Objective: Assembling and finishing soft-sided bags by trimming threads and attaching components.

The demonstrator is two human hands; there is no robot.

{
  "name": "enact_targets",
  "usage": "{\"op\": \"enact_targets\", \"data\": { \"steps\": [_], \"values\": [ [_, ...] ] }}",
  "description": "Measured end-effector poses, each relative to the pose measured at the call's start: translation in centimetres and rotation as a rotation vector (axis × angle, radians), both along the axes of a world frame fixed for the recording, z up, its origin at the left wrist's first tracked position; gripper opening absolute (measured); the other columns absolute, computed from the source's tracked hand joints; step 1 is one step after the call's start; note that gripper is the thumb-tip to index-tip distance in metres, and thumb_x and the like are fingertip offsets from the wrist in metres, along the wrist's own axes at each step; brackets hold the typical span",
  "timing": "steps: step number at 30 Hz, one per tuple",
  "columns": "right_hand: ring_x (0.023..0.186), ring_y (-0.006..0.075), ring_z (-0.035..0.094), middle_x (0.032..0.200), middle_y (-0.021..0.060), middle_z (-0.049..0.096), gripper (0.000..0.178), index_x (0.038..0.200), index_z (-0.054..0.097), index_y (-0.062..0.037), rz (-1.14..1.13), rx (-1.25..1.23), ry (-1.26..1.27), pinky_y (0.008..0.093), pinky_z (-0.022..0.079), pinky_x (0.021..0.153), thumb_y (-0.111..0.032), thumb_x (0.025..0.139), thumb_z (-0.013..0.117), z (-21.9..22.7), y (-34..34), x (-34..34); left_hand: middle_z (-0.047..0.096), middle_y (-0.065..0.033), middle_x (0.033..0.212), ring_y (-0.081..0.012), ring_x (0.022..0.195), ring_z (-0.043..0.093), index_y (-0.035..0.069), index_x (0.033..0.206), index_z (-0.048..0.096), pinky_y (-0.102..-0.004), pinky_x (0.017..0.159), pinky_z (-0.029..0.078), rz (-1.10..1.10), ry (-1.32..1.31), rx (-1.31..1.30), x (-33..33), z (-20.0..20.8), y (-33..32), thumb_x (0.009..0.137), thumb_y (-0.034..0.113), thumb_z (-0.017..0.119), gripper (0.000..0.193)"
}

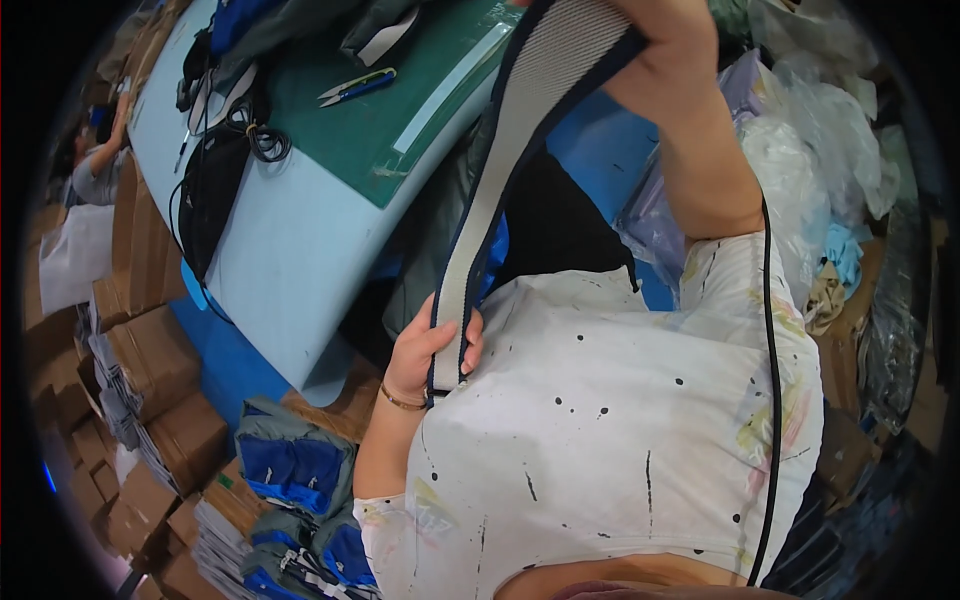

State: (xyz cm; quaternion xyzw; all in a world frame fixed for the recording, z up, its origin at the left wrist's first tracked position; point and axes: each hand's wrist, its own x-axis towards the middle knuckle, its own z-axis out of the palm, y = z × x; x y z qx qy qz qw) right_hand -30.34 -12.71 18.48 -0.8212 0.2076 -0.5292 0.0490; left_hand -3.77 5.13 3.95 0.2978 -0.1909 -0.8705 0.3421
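Observation:
A long padded strap [488, 190], pale grey mesh with navy edging, stretches between my two hands in front of my white speckled shirt. My left hand [412, 358] is closed around its narrow lower end, thumb lying across the mesh. Up at the top, the wide end curves over by my right hand [678, 40], whose fingers bend behind its edge and are partly hidden; that hand grips the strap. Beyond the strap, thread snips [358, 88] with blue handles lie on a green cutting mat [345, 150].
The mat covers part of a pale blue table [275, 260]. A coiled black cable [262, 140] and grey-blue fabric [285, 30] lie on it. Blue-grey bags [290, 465] and cardboard boxes [150, 355] are at left, clear plastic bags [800, 160] at right. Another person [95, 175] is far left.

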Motion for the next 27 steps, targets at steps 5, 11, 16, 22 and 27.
{"op": "enact_targets", "data": {
  "steps": [5,11,16,22,27],
  "values": [
    [0.067,0.0207,0.056,0.080,0.0074,0.063,0.024,0.096,0.066,-0.0027,0.052,0.078,0.136,0.0290,0.045,0.062,-0.009,0.073,0.068,1.0,0.9,0.2,0.049,-0.0122,0.090,-0.0193,0.064,0.053,0.004,0.128,0.036,-0.0286,0.055,0.045,0.036,-0.005,0.032,-1.0,0.1,-0.1,0.091,0.018,0.051,0.042],
    [0.060,0.0162,0.052,0.071,0.0027,0.050,0.027,0.092,0.068,-0.0074,0.170,-0.079,0.239,0.0283,0.036,0.050,-0.014,0.066,0.072,-3.6,4.9,2.9,0.052,-0.0083,0.092,-0.0204,0.068,0.055,0.008,0.129,0.038,-0.0289,0.059,0.046,0.046,0.014,0.049,-0.6,-0.8,0.3,0.096,0.016,0.043,0.035],
    [0.071,0.0168,0.054,0.078,0.0029,0.052,0.018,0.085,0.060,-0.0075,0.488,-0.013,0.287,0.0313,0.040,0.057,-0.021,0.074,0.060,-8.6,10.1,6.8,0.059,-0.0092,0.096,-0.0228,0.073,0.058,0.008,0.129,0.043,-0.0312,0.062,0.050,0.060,-0.282,0.110,-1.5,-0.8,-1.0,0.098,0.021,0.038,0.034],
    [0.077,0.0185,0.058,0.087,0.0052,0.056,0.025,0.097,0.060,-0.0050,0.600,0.021,0.282,0.0277,0.043,0.058,-0.015,0.074,0.057,-10.2,11.8,8.7,0.059,-0.0102,0.097,-0.0239,0.076,0.059,0.007,0.130,0.042,-0.0326,0.064,0.051,0.155,-0.236,0.129,-1.6,-0.8,-1.3,0.097,0.020,0.039,0.035],
    [0.075,0.0191,0.059,0.085,0.0064,0.057,0.018,0.089,0.061,-0.0048,0.522,0.006,0.404,0.0289,0.045,0.058,-0.016,0.075,0.058,-10.2,12.1,8.8,0.059,-0.0110,0.099,-0.0248,0.078,0.060,0.007,0.131,0.041,-0.0337,0.066,0.052,0.203,-0.201,0.148,-1.8,-1.2,-2.2,0.097,0.020,0.039,0.036]
  ]
}}
